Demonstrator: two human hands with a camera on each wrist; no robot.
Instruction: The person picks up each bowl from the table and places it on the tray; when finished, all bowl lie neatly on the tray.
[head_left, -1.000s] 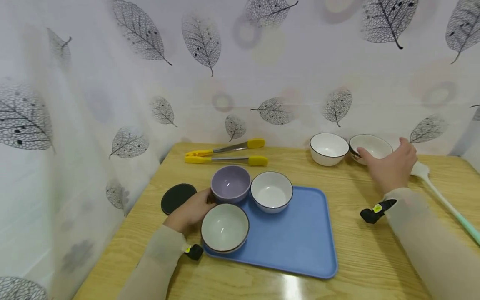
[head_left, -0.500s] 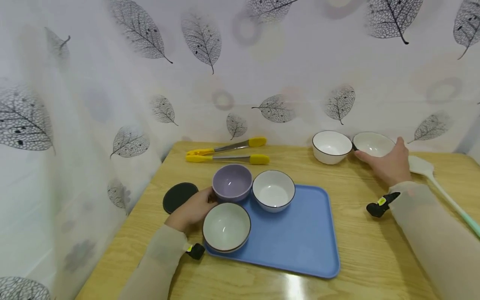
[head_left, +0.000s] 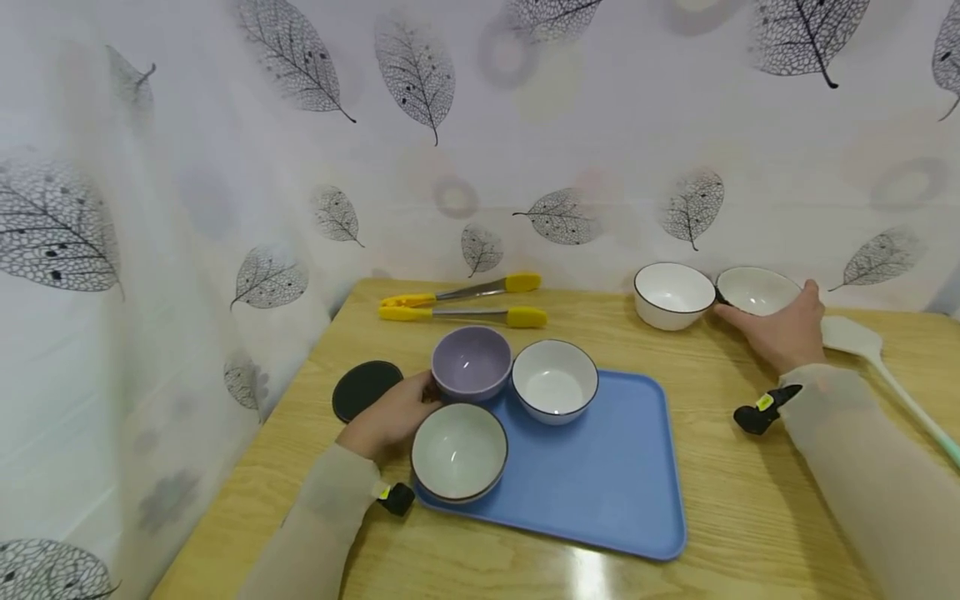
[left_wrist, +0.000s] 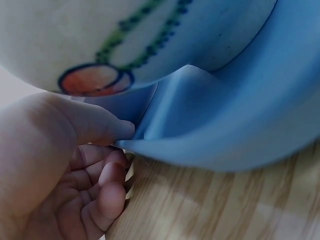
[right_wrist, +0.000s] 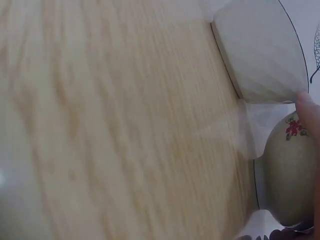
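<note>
My left hand [head_left: 393, 414] is at the left edge of the blue tray [head_left: 600, 475]. In the left wrist view its thumb lies over the tray rim, with the fingers curled below. Close around that hand stand a purple bowl [head_left: 472, 363] and a pale, dark-rimmed bowl [head_left: 459, 452], whose painted side shows orange and green in the left wrist view. A white bowl [head_left: 555, 379] sits beside them on the tray. At the back right, my right hand [head_left: 787, 333] holds a cream bowl [head_left: 757, 290] between thumb and fingers; red flowers mark its side [right_wrist: 295, 130].
Left of the cream bowl is another white bowl [head_left: 673, 293], close against it. A white spatula with a green handle [head_left: 892, 375] lies right of my hand. Yellow-tipped tongs [head_left: 468, 315] lie at the back, and a black round disc [head_left: 367, 390] is near my left hand.
My right hand has shifted slightly inward and settled around the cream bowl, uncovering more of the spatula head. The left hand stays at the tray edge. The head view has shifted a little.
</note>
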